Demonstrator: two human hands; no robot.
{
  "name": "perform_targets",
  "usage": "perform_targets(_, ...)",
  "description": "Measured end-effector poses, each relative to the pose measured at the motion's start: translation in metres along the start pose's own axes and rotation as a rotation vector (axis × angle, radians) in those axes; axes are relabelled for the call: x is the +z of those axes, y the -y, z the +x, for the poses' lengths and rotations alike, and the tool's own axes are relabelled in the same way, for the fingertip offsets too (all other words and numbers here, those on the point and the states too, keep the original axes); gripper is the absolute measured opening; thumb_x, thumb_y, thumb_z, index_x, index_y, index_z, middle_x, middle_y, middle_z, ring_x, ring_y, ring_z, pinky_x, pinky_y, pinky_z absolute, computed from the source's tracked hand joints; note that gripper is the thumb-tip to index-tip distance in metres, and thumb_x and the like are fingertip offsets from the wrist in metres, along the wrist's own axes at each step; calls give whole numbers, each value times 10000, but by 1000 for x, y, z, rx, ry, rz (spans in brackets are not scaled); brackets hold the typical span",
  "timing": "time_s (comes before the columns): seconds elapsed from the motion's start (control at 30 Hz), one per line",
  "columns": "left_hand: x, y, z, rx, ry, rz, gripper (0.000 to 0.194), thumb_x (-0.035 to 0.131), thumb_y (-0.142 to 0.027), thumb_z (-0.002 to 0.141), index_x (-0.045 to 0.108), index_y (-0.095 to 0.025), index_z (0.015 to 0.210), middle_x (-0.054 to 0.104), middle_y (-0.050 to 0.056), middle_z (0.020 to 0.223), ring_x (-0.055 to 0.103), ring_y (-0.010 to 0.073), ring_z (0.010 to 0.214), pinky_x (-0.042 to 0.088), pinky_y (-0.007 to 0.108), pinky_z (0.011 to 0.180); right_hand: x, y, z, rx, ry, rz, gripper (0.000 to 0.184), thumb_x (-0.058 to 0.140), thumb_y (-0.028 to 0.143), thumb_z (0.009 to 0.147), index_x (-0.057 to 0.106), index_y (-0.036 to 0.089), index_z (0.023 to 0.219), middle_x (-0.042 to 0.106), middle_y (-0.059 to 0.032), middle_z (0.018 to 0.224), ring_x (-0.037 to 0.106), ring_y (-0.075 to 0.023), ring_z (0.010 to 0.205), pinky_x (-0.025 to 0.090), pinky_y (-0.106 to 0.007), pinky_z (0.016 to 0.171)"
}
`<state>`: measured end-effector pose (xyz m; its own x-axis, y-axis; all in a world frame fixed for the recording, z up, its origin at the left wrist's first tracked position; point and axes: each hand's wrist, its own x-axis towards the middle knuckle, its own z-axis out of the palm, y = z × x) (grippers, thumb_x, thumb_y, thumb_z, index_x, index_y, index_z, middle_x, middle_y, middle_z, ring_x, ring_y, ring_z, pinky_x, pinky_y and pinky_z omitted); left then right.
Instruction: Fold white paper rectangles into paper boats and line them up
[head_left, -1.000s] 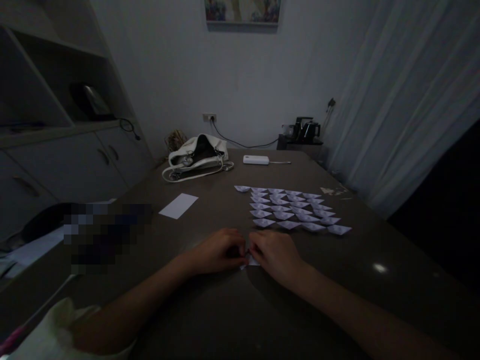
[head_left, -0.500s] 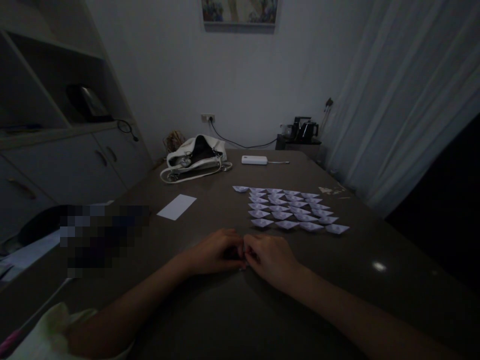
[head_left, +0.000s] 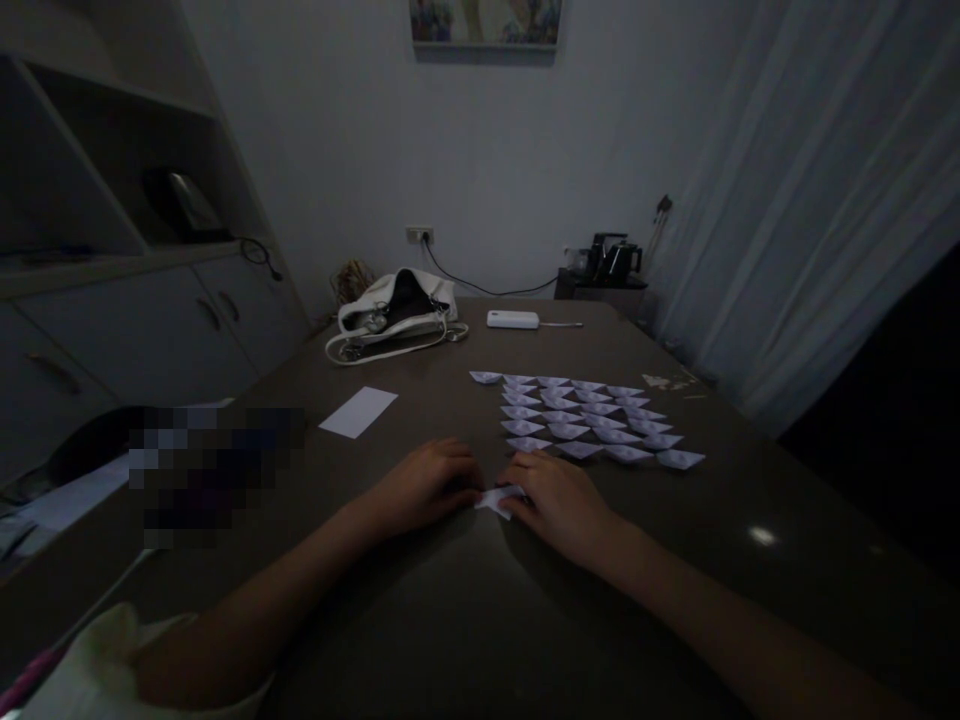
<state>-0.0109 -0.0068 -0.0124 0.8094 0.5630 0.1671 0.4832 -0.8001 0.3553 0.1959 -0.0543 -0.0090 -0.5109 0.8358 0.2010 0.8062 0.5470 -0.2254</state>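
A small folded piece of white paper (head_left: 496, 500) shows between my two hands, low over the brown table. My right hand (head_left: 559, 500) is closed on its right side, thumb below and fingers above. My left hand (head_left: 433, 485) has its fingers curled, with the thumb tip at the paper's left edge. Parts of the paper are hidden behind my fingers. Just beyond my right hand, several white paper boats (head_left: 585, 420) stand in rows. A flat white sheet (head_left: 358, 412) lies farther off, left of my left hand.
Toward the back of the table (head_left: 420, 620) sit a white handbag (head_left: 397, 310) and a white power bank (head_left: 513, 319) with a short cable. Paper scraps (head_left: 660, 382) lie near the right edge. A black kettle (head_left: 619, 262) stands on a low cabinet beyond.
My hands have moved slightly apart and a little away from me. The folded white paper, mostly hidden before, now shows between them. The view has shifted slightly.
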Motion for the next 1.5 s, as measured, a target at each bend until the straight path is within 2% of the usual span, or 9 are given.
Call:
perform_targets(0.27, 0, -3, 1, -33, -10, -11, 137, 538, -249, 888, 639, -158, 872, 599, 58, 880, 557, 193, 850, 420, 290, 742, 2, -1, -2, 61, -12, 114, 98, 680, 166, 771, 643, 165, 862, 639, -39, 873, 582, -184, 857, 400, -279, 712)
perform_targets(0.5, -1, -6, 0, 14, -29, -31, 170, 512, -270, 910, 635, -160, 875, 590, 53, 864, 549, 187, 837, 408, 283, 728, 4, -1, -1, 91, -41, 146, 106, 692, 161, 752, 637, 178, 841, 642, -33, 813, 577, -177, 785, 376, -268, 662)
perform_targets(0.73, 0, 2, 1, -50, -120, 91, 143, 476, -115, 876, 586, -144, 790, 579, 58, 819, 527, 195, 808, 389, 289, 706, 4, 0, 2, 125, -126, 269, 55, 642, 201, 817, 660, 183, 866, 656, -11, 738, 578, -141, 690, 361, -241, 612)
perform_targets(0.87, -3, 1, 0, -99, -200, 108, 133, 479, -139, 876, 574, -141, 783, 571, 58, 807, 524, 195, 783, 387, 294, 694, 3, -2, 3, 156, -124, 258, 88, 613, 207, 844, 671, 175, 786, 652, -6, 682, 571, -133, 632, 335, -238, 572)
perform_targets(0.97, -4, -2, -1, -97, -218, -15, 178, 484, -238, 905, 580, -142, 790, 566, 45, 780, 526, 180, 760, 399, 278, 684, 2, -5, 3, 124, -153, 235, 87, 620, 203, 849, 669, 179, 781, 652, -4, 696, 571, -134, 648, 339, -236, 585)
perform_targets(1.1, -4, -10, -2, -114, -140, -235, 231, 496, -317, 906, 613, -143, 809, 585, 27, 765, 537, 159, 730, 409, 265, 682, -2, -5, 1, 2, -188, 176, 133, 597, 254, 878, 671, 187, 789, 644, -12, 741, 580, -155, 746, 368, -249, 646)
perform_targets(1.23, -2, -16, 0, -207, -31, -634, 228, 532, -359, 885, 604, -143, 903, 615, 16, 802, 560, 150, 744, 430, 258, 694, -3, -4, 0, -102, -242, 168, 156, 555, 256, 902, 679, 188, 835, 628, -37, 880, 572, -158, 825, 397, -255, 699)
perform_targets(1.3, 0, -16, 0, -240, -9, -838, 230, 570, -369, 861, 582, -140, 869, 609, 10, 805, 561, 145, 761, 432, 249, 693, -2, -5, -1, -125, -269, 156, 157, 552, 262, 902, 688, 197, 856, 603, -47, 934, 561, -153, 823, 403, -252, 690)
perform_targets(1.5, 3, -10, 0, -258, 32, -1088, 260, 634, -387, 819, 564, -137, 812, 606, -7, 727, 552, 119, 680, 408, 229, 639, 0, -8, -2, -190, -312, 108, 161, 557, 283, 899, 697, 225, 848, 551, -29, 834, 526, -146, 762, 385, -248, 645)
